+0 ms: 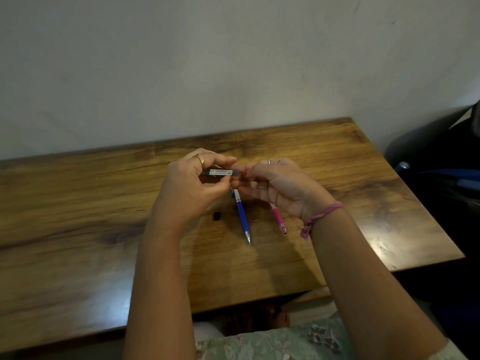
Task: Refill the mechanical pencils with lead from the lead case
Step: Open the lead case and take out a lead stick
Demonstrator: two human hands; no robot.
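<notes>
L hand (193, 181) grips lead case (222, 172); R hand (272, 185) pinches its right end. Blue pencil (242, 216), pink pencil (278, 219) lie nearer on table, prob. unfilled.

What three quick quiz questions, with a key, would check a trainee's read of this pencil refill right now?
1. True or false: the blue pencil is held in the left hand.
2. Which hand wears the pink thread bracelet? A left, B right, C neither.
3. Fill in: the small black piece lies on the ____.

Key:
1. False. It lies on the table, beside the pink pencil.
2. B, the right hand. Both hands are on the lead case.
3. Table, left of the blue pencil.
</notes>
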